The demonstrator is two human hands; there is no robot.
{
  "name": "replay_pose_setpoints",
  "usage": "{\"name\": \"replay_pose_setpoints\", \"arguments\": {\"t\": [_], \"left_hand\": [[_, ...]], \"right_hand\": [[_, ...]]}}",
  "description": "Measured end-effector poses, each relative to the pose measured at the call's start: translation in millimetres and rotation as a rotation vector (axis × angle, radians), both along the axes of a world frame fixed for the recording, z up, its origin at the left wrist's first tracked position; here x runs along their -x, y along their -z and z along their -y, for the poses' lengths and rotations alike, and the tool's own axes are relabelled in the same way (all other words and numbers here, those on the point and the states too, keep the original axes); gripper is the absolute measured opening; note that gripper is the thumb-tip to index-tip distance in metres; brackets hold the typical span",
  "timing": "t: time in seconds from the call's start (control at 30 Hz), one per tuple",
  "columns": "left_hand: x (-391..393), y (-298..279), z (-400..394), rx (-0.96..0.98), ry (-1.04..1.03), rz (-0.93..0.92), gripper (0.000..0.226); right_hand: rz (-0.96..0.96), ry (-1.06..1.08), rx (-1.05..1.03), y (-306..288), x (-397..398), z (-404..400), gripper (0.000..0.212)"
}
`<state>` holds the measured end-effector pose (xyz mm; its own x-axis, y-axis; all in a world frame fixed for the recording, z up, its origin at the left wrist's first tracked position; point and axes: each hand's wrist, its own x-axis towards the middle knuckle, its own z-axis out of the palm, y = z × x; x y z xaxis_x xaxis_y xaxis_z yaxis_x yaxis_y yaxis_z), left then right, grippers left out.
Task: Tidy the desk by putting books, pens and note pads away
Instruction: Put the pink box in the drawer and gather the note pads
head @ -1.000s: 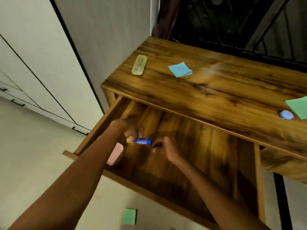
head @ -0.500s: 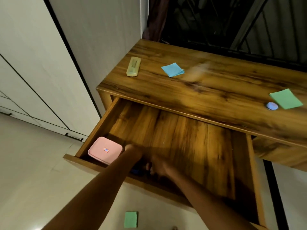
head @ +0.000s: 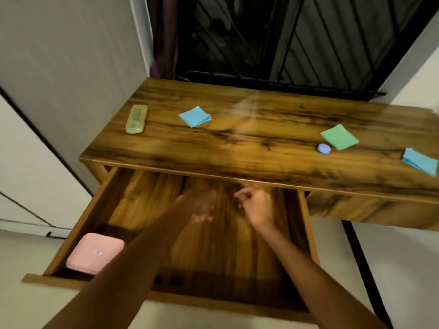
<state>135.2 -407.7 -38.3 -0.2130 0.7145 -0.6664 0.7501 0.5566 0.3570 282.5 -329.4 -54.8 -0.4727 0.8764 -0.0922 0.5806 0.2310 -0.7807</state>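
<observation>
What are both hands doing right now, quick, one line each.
Left hand: blurred over the drawer, seems to hold nothing; open or closed cannot be told.
Right hand: fingers loosely curled, holding nothing, open.

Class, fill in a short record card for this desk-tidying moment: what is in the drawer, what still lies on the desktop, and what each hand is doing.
Drawer: open drawer, pulled out under the desktop
In drawer: pink case at its front left corner
On desktop: yellow case, blue note pad, green note pad, small round blue object, second blue note pad at the right edge
Left hand: over the drawer, blurred, holds nothing visible
Right hand: over the drawer, fingers loosely curled, holds nothing visible
</observation>
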Motion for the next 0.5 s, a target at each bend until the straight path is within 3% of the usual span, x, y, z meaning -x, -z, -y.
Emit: {"name": "replay_pose_setpoints", "arguments": {"t": [0.07,0.17,0.3,0.5], "left_hand": [[-18.8,-19.9,-34.4,-0.331,-0.073,0.059,0.013],[-50.4,-35.3,-90.8,-0.612,-0.192,0.201,0.011],[-92.5,-30.8,-171.8,-0.709,-0.232,0.224,0.047],[-149.7,-16.7,-277.1,-0.764,-0.16,0.096,0.075]], "right_hand": [[-0.077,0.175,-0.184,-17.7,-21.8,-42.4,0.015],[-0.012,0.281,-0.357,-37.0,-50.2,-105.0,0.027],[0.135,0.26,-0.287,-41.9,-83.3,-181.7,0.062],[0.1,-0.001,-0.108,-38.3,-116.7,-244.0,0.073]]}}
